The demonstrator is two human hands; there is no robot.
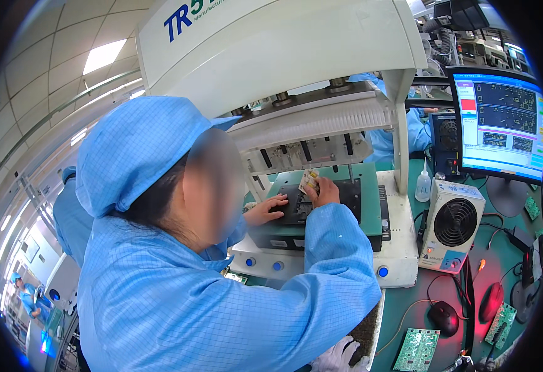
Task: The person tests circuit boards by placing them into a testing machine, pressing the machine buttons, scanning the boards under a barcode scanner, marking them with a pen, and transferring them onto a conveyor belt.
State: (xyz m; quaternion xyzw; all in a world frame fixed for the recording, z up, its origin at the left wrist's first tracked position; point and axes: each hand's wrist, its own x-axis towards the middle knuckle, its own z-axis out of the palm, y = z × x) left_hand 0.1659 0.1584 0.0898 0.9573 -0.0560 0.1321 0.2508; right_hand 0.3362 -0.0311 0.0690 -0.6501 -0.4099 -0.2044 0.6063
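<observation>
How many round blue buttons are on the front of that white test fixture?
3 blue buttons: two together front left, one front right. A co-worker's sleeve may hide more.

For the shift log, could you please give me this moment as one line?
co-worker's hands: on dark test fixture, one holding small circuit board | white-gloved hand: lower edge | nearby: fan, monitor

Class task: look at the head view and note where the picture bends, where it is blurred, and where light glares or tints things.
Head view: the tester hood and ceiling lines bow toward a black rim; the co-worker's face is blurred; the monitor glows bright; a ceiling light glares white; red light tints the mat by the mouse.
</observation>
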